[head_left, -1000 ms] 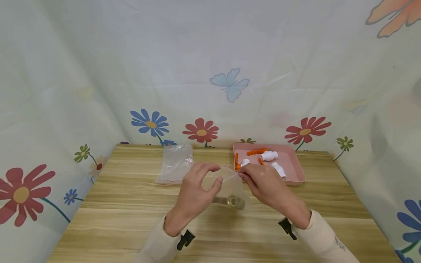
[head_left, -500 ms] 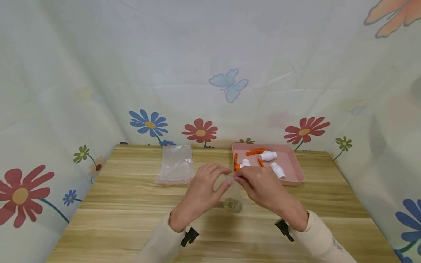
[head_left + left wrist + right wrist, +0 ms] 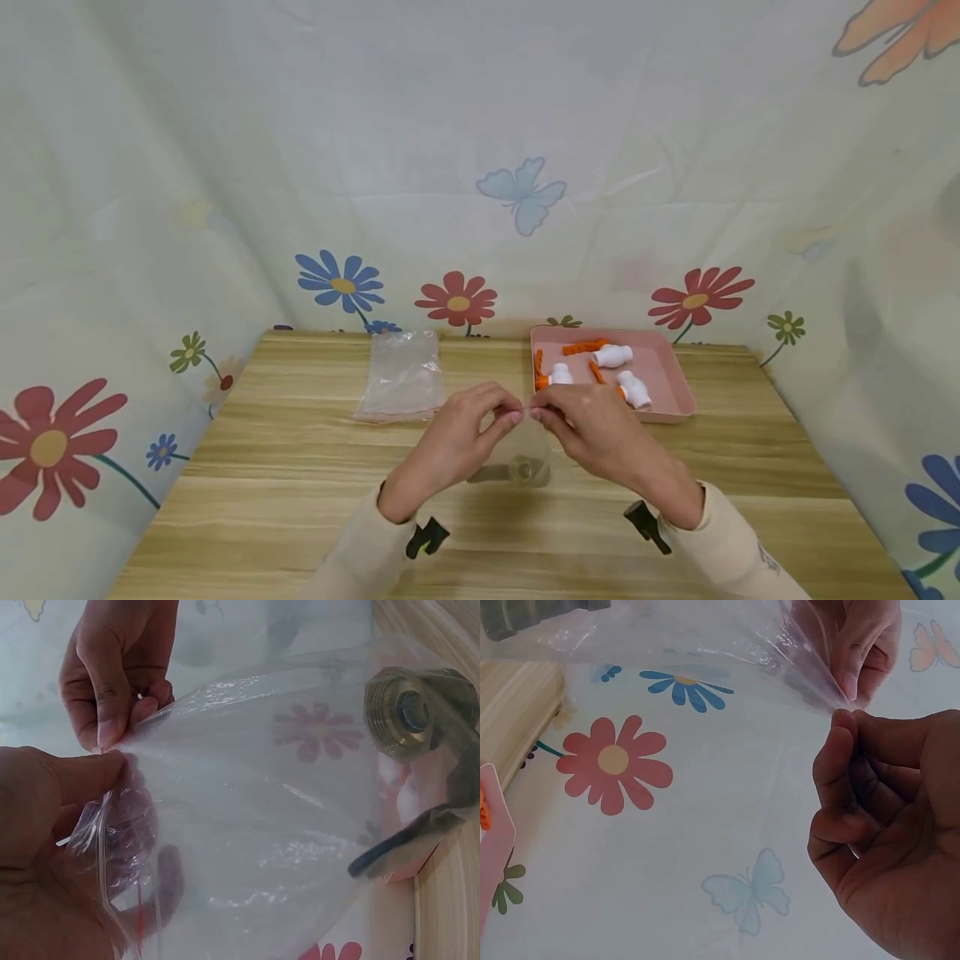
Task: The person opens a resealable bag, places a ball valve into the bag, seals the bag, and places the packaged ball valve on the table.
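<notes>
A clear zip bag hangs between both hands, its top edge drawn together at their fingertips. Inside it, low down, lies a brass ball valve with a threaded end and a dark lever handle; the head view shows this only faintly through the plastic. My left hand pinches the bag's zip edge between thumb and fingers. Close beside it, my right hand pinches the same edge near a corner, as the right wrist view shows, with the fingertips of both hands almost meeting.
A pink tray stands at the back right of the wooden table. It contains several white plastic valves with orange handles. Flat clear plastic bags lie at the back left. Flower-printed cloth encloses the table.
My left hand has moved right to the bag's edge, and its thumb and fingers have closed to a pinch. My right hand has shifted slightly left, still pinching the bag.
</notes>
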`<state>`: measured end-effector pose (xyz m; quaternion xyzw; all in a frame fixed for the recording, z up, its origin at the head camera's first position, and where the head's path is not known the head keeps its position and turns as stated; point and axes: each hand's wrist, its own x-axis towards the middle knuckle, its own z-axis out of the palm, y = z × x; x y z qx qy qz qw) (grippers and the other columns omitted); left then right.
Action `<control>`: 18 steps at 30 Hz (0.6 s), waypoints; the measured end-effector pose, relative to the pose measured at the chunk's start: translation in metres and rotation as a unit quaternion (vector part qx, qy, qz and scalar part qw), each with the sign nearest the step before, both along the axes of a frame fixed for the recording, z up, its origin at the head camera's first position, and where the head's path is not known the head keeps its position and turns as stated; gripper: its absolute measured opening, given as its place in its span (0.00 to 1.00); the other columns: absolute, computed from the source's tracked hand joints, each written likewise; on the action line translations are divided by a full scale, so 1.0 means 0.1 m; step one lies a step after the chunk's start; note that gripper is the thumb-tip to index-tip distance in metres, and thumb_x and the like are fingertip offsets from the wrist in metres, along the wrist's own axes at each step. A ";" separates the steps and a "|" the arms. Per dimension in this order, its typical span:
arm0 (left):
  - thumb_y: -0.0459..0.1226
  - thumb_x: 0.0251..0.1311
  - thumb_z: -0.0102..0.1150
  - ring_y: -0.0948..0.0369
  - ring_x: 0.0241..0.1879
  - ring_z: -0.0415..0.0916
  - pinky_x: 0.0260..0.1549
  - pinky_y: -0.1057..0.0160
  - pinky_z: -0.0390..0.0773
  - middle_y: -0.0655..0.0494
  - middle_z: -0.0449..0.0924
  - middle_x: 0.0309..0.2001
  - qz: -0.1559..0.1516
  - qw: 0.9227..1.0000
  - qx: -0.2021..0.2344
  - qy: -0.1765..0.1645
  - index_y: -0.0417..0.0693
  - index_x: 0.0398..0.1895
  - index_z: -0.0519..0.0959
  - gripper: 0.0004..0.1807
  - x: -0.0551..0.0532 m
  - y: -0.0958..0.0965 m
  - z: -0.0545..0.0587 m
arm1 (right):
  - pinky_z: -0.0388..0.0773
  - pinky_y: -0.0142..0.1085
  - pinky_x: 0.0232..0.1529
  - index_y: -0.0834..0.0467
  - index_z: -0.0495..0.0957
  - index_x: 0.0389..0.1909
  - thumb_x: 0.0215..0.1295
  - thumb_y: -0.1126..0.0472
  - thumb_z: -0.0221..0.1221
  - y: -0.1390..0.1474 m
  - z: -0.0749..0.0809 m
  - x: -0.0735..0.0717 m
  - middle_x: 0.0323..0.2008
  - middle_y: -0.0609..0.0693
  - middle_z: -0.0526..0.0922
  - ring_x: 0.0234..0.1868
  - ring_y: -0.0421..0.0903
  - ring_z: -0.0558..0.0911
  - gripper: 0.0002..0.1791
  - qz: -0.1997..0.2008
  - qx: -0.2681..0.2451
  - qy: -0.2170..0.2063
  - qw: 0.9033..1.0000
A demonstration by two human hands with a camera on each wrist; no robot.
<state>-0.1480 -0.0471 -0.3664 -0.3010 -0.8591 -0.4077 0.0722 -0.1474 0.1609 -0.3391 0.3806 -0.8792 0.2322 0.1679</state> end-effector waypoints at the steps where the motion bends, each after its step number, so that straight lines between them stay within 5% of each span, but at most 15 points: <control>1: 0.39 0.66 0.59 0.67 0.35 0.75 0.39 0.64 0.80 0.61 0.82 0.37 -0.002 1.000 0.003 0.000 0.49 0.39 0.82 0.06 0.00 0.00 0.00 | 0.70 0.25 0.25 0.55 0.82 0.35 0.61 0.64 0.65 0.00 0.00 0.00 0.25 0.42 0.82 0.23 0.31 0.70 0.02 0.001 -0.004 -0.010 1.000; 10: 0.35 0.64 0.60 0.65 0.33 0.75 0.36 0.64 0.80 0.58 0.82 0.35 -0.008 0.999 0.032 0.036 0.46 0.38 0.82 0.04 0.02 0.02 0.02 | 0.77 0.29 0.31 0.53 0.82 0.36 0.63 0.62 0.64 0.00 0.00 0.02 0.28 0.40 0.83 0.28 0.30 0.75 0.03 -0.005 -0.044 -0.067 0.997; 18: 0.35 0.64 0.60 0.65 0.36 0.78 0.40 0.66 0.80 0.58 0.83 0.37 -0.001 0.999 0.035 0.035 0.47 0.41 0.82 0.04 0.04 0.01 0.06 | 0.77 0.27 0.31 0.55 0.80 0.34 0.64 0.63 0.63 -0.01 -0.08 0.00 0.28 0.42 0.81 0.28 0.32 0.74 0.01 0.031 -0.082 -0.011 0.996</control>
